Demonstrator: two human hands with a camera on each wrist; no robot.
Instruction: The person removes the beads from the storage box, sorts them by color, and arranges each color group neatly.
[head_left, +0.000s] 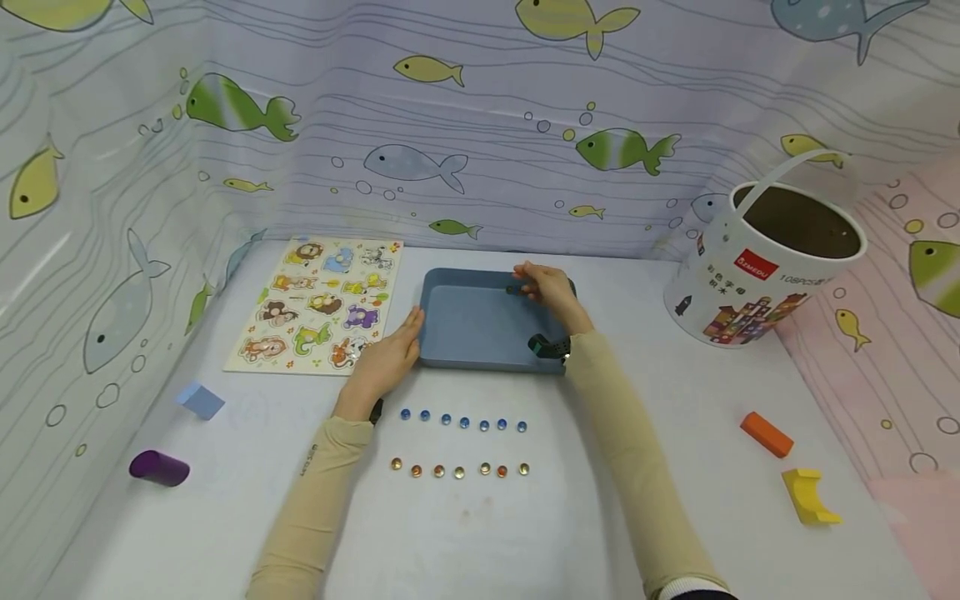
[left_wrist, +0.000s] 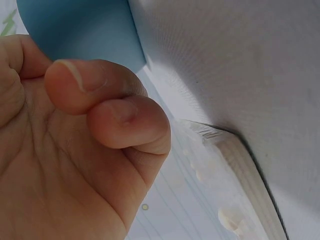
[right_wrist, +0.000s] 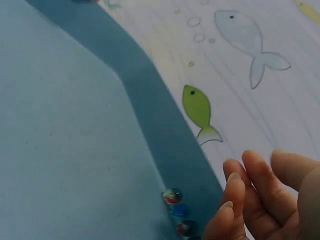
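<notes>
A shallow blue-grey tray point(head_left: 472, 325) lies in the middle of the table. My left hand point(head_left: 386, 362) touches its left side, fingers stretched along the outer wall; in the left wrist view, two fingers bend in front of the tray's blue wall point(left_wrist: 95, 30). Over the tray's back right part is my right hand point(head_left: 551, 296), its fingertips close by the back rim. The right wrist view shows those fingers loosely bent with nothing between them. Several glass marbles point(right_wrist: 172, 195) lie inside against the tray wall, just beside the fingers.
In front of the tray are a row of blue beads point(head_left: 465, 422) and a row of amber and red ones point(head_left: 459, 472). An animal puzzle board point(head_left: 258, 333) lies left, a white bucket point(head_left: 697, 300) stands right. Blocks flank them: light blue point(head_left: 201, 401), purple point(head_left: 160, 468), orange point(head_left: 767, 434), yellow point(head_left: 808, 497).
</notes>
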